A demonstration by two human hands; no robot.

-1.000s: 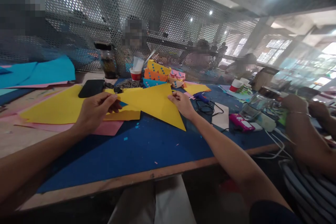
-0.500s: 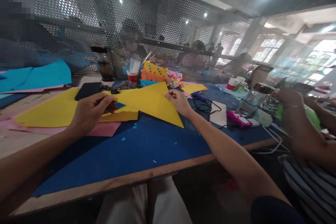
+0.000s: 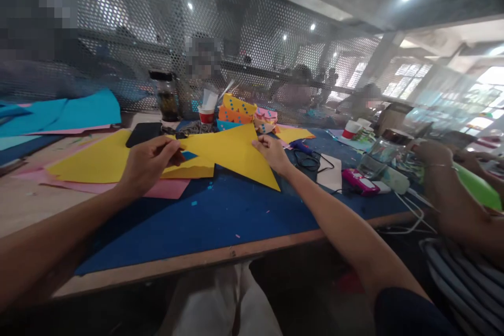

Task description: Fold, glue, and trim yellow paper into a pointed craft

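A yellow paper triangle (image 3: 232, 155) is held just above the blue table mat (image 3: 220, 215). My left hand (image 3: 147, 163) pinches its left corner with thumb and fingers closed. My right hand (image 3: 271, 152) grips its upper right edge, fingers closed on the paper. The triangle's long point reaches down and to the right. Under it lie more yellow sheets (image 3: 94, 160) and a pink sheet (image 3: 165, 188).
A black phone (image 3: 144, 134), a dark jar (image 3: 166, 95), a red-and-white paper cup (image 3: 206, 114) and dotted paper boxes (image 3: 236, 107) stand behind. A pink device (image 3: 356, 181), cables and a glass jar (image 3: 384, 155) lie right. Another person's arm (image 3: 452, 199) is at the right. Mesh screen behind.
Both hands keep hold of the yellow triangle; only the camera view has shifted slightly. The other person's hands at the right have moved a little.
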